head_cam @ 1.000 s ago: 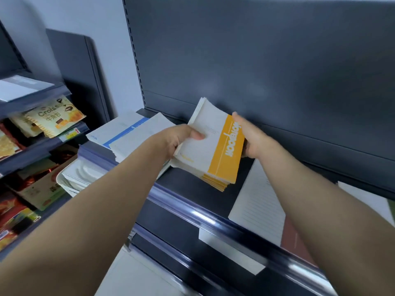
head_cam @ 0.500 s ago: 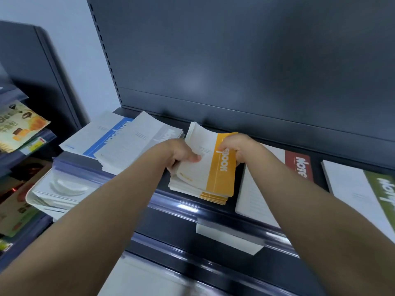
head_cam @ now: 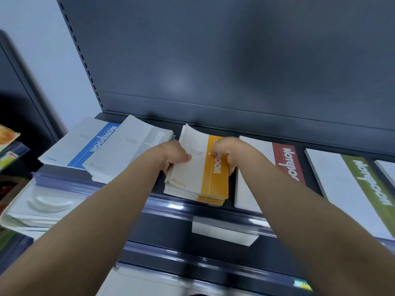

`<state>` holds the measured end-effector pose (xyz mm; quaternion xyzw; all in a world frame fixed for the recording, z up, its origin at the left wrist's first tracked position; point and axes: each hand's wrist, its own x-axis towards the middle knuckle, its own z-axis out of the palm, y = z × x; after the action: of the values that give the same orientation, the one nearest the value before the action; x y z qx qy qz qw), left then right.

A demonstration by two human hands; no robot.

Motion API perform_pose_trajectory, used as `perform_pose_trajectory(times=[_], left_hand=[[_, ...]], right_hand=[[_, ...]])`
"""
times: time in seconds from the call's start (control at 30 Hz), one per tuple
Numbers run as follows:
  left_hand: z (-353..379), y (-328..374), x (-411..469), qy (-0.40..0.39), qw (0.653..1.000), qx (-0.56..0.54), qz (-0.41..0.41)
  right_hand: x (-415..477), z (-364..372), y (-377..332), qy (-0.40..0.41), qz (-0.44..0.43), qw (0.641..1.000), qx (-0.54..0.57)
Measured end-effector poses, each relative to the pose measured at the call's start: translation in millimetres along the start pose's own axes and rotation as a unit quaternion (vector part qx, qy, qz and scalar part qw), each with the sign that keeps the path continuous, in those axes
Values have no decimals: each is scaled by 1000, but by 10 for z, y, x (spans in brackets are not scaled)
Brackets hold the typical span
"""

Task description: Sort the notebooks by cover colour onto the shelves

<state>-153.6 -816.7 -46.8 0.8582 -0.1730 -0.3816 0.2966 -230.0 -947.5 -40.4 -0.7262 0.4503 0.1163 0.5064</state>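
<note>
A stack of white notebooks with a yellow band (head_cam: 214, 180) lies on the dark shelf (head_cam: 307, 152), between the grey stack and the red one. My left hand (head_cam: 174, 155) grips its left edge, thumb on the top cover. My right hand (head_cam: 225, 153) grips its right edge over the yellow band, fingers curled. To the left lie a blue-banded notebook (head_cam: 94, 144) and a grey-banded stack (head_cam: 132, 150). To the right lie a red-banded notebook (head_cam: 286, 165) and a green-banded one (head_cam: 363, 189).
The shelf's front rail (head_cam: 171, 206) carries a white price tag (head_cam: 222, 233). White trays (head_cam: 42, 208) sit on a lower shelf at the left, beside snack packets (head_cam: 8, 146). Another notebook's corner (head_cam: 388, 169) shows at the far right. The tall dark back panel (head_cam: 235, 60) rises behind.
The yellow stack has come down from a tilted hold in the air to lie flat on the shelf. My view has swung right, so the red and green notebooks show fully.
</note>
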Motion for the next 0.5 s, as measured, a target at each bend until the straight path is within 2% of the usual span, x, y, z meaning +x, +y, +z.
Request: perform_pose_trajectory(times=[0.17,0.3,0.5], left_hand=[[18,32,-71,8,1000,22,7],[-26,-3,-72,-2,1000,-17,9],[-28,-2,-56,3,1000,-27,1]], right_hand=[[-22,39,12,20,-16,1000,-7],[-58,56,-13,38,-24,998,-32],[-110,98,-10,40,-9,999,3]])
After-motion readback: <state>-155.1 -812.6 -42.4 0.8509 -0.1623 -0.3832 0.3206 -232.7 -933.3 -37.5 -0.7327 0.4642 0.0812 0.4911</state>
